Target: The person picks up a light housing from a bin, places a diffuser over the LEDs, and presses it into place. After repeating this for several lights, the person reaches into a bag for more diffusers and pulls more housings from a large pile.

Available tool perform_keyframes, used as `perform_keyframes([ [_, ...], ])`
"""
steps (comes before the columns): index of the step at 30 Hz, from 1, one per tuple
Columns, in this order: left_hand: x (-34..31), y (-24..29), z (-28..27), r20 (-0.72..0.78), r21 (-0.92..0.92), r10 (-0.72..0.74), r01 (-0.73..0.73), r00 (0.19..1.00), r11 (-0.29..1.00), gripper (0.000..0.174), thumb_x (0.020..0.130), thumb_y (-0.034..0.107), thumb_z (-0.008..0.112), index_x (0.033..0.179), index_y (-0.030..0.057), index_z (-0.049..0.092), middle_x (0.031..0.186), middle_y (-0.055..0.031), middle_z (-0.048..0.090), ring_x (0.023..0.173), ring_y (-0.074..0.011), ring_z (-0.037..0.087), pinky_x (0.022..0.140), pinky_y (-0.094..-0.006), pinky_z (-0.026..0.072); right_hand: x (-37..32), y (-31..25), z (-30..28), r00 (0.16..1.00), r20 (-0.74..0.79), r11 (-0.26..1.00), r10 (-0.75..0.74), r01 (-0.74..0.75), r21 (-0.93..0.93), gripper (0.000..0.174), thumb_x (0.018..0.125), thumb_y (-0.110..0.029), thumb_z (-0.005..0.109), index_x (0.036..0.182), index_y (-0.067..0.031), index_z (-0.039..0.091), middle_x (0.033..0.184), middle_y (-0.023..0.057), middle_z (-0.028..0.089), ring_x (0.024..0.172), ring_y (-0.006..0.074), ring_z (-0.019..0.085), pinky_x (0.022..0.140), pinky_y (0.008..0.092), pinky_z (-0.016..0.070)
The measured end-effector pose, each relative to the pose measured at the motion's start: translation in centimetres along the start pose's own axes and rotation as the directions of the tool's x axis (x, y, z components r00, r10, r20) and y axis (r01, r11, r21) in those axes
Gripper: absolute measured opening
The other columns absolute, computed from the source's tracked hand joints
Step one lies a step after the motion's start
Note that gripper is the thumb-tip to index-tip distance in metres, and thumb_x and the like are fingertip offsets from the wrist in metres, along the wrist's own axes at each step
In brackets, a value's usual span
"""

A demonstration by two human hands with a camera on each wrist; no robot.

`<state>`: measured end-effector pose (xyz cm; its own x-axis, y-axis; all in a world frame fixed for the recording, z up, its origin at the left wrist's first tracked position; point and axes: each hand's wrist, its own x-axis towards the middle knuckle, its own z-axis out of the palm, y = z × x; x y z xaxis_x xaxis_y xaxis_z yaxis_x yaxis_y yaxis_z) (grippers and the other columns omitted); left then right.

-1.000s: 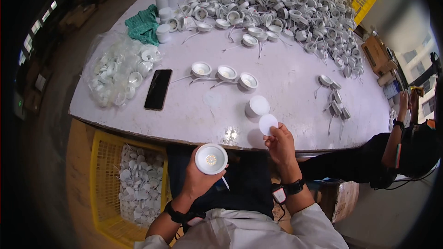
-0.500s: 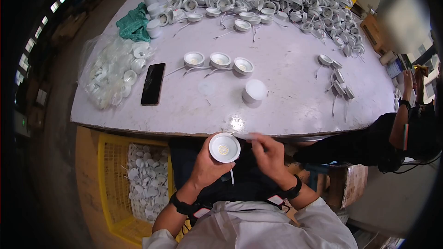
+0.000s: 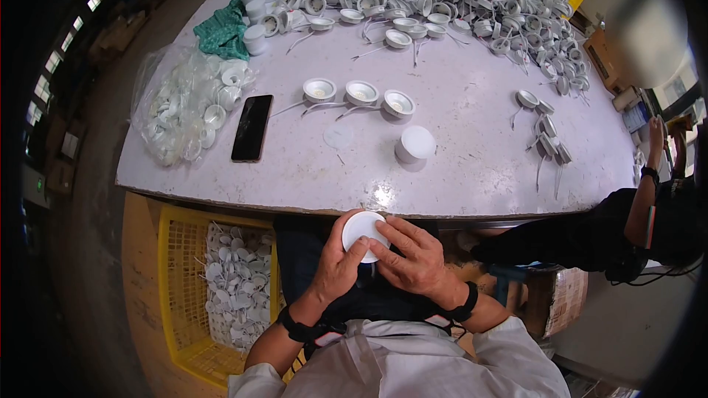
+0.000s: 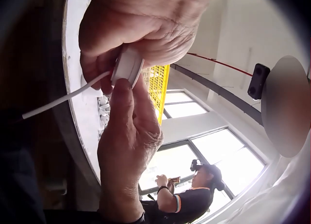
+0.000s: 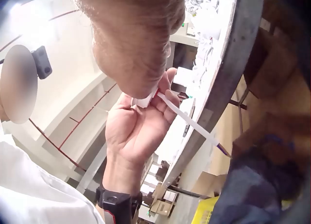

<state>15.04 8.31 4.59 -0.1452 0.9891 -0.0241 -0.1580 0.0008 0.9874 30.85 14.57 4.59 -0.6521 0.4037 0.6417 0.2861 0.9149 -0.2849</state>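
In the head view a white round downlight (image 3: 355,254) is held near my waist, just off the table's front edge, with a flat white disc (image 3: 363,230) over its open face. My left hand (image 3: 332,269) grips the housing from the left, its thumb on the disc's rim. My right hand (image 3: 417,265) holds it from the right, fingertips on the disc and, in the left wrist view, a digit against the side of the housing (image 4: 127,66). From the housing a white cable (image 5: 189,119) hangs down. The disc hides the LED board inside.
On the table stand three downlights (image 3: 361,93) in a row and a white cylinder (image 3: 415,144). A phone (image 3: 252,128), a bag of white parts (image 3: 181,107) and a downlight heap (image 3: 472,7) lie beyond. A yellow crate (image 3: 173,287) sits lower left; another person (image 3: 590,228) is right.
My right hand has brought the white disc from beside the cylinder to the downlight, and it now covers the open face. My left hand has moved slightly right and up with the downlight.
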Motion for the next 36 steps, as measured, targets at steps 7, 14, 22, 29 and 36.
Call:
perform_keyframes([
  [7,-0.3,-0.9,0.0,-0.093,0.023,-0.032,0.035,0.995,0.999,0.037,0.087,0.004,0.044,0.124,-0.0016,0.042,0.108,-0.0151,0.057,0.097,-0.0192,0.057,0.086,-0.0303,0.0455,-0.7,0.3,0.6,0.997,-0.024,0.998,-0.067,0.067,0.015,0.039,0.071,-0.01,0.065,0.11,-0.0064,0.062,0.115,0.0124,0.06,0.099,0.0258,0.06,0.071,0.0305,0.0483],
  [14,-1.8,-0.6,-4.7,-0.272,-0.214,0.01,-0.071,0.962,0.974,0.044,0.081,0.002,0.047,0.124,-0.0001,0.041,0.116,-0.0195,0.055,0.099,-0.025,0.058,0.087,-0.0371,0.0485,-0.9,4.1,-2.2,0.946,-0.023,0.936,0.322,-0.314,0.158,0.034,0.07,-0.009,0.07,0.103,-0.0063,0.062,0.113,0.0155,0.057,0.103,0.0341,0.056,0.086,0.0381,0.0477],
  [22,-13.7,-10.5,-28.7,-0.792,-0.219,-0.244,0.113,0.56,0.969,0.059,0.073,0.0,0.053,0.13,0.0026,0.036,0.122,-0.0146,0.046,0.109,-0.0272,0.048,0.084,-0.0398,0.0451,-10.8,24.7,-13.8,0.178,-0.588,-0.023,0.789,-0.948,-0.318,0.04,0.08,-0.033,0.062,0.104,-0.0017,0.059,0.102,0.0186,0.059,0.093,0.0343,0.058,0.08,0.044,0.0451],
  [29,-20.2,-17.3,-33.8,-0.912,-0.146,-0.33,0.558,0.243,0.817,0.05,0.08,0.01,0.052,0.128,0.0053,0.041,0.114,-0.011,0.052,0.1,-0.0234,0.054,0.079,-0.0353,0.0461,-13.0,25.2,-12.4,0.327,-0.517,0.114,0.791,-0.909,-0.4,0.027,0.082,-0.029,0.056,0.084,-0.0021,0.06,0.081,0.0194,0.063,0.079,0.0383,0.06,0.072,0.0462,0.0462],
  [36,-7.4,-6.1,-14.2,-0.363,-0.081,-0.319,0.311,0.876,0.947,0.036,0.085,0.01,0.06,0.117,-0.0005,0.048,0.112,-0.0173,0.059,0.098,-0.0233,0.061,0.076,-0.0307,0.0523,-10.2,13.0,-5.9,0.368,-0.502,0.357,0.783,-0.926,-0.121,0.018,0.084,-0.019,0.057,0.081,-0.0012,0.057,0.07,0.0161,0.061,0.064,0.0333,0.06,0.06,0.038,0.0475],
])
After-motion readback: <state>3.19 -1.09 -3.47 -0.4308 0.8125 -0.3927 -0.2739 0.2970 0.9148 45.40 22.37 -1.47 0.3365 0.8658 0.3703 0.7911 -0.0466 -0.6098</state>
